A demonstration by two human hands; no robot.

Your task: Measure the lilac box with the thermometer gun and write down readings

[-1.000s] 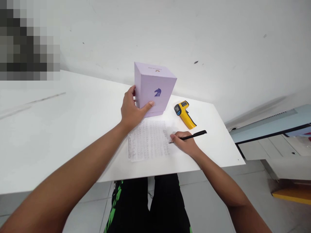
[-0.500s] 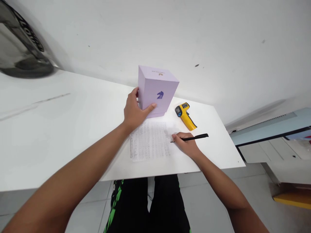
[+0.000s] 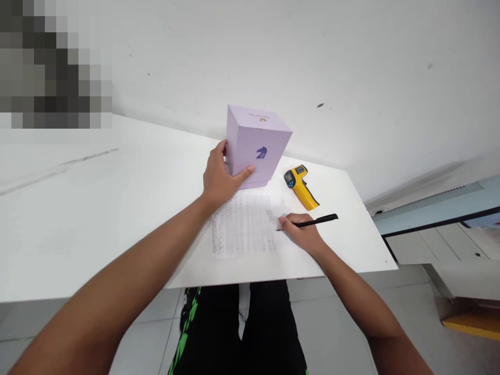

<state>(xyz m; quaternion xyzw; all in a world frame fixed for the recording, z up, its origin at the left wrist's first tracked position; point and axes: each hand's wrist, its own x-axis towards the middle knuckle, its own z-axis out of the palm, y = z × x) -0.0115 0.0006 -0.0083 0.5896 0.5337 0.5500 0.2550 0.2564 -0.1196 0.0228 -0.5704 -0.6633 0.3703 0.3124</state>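
A lilac box (image 3: 260,140) with a dark blue horse-head emblem stands upright near the wall. My left hand (image 3: 221,177) grips its lower left edge, thumb across the front and fingers round the side. In my right hand (image 3: 302,232) is a black pen (image 3: 322,219), its tip pointing left at the right edge of a sheet of paper (image 3: 244,229). Dense rows of writing cover the sheet, too blurred to read. Just beyond my right hand lies a yellow and black infrared thermometer (image 3: 302,187) with a small display.
The white table (image 3: 117,208) runs along a scuffed white wall (image 3: 312,62). Its right end is close to a pale blue-topped unit (image 3: 422,213). A pixelated patch covers the upper left corner. My legs in black trousers (image 3: 269,328) are below the table's front edge.
The whole view has shifted slightly, so things sit a little further right. Both hands keep their holds on the box and pen. The object at the upper left is now pixelated.
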